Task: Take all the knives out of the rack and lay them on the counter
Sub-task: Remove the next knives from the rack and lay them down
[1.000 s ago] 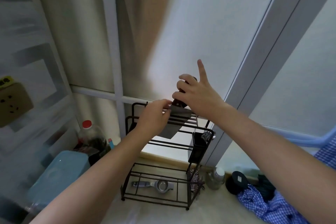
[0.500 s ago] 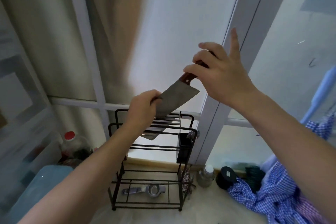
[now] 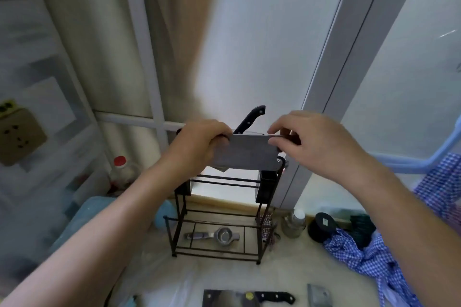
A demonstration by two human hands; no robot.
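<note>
Both my hands up, side by side.
My left hand [image 3: 199, 144] is curled in a closed grip, knuckles toward me; my right hand [image 3: 314, 142] pinches with thumb and fingertips, forearms stretched forward.

A home kitchen: a black wire rack [image 3: 219, 212] stands on the counter [image 3: 224, 274] at twelve o'clock, a knife [image 3: 252, 298] lies at six, a checked cloth [image 3: 369, 254] at three.

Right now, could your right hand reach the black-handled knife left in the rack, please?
Probably not yet: the right hand and left hand both hold a cleaver, though the black handle itself sticks up unobstructed just behind.
</note>
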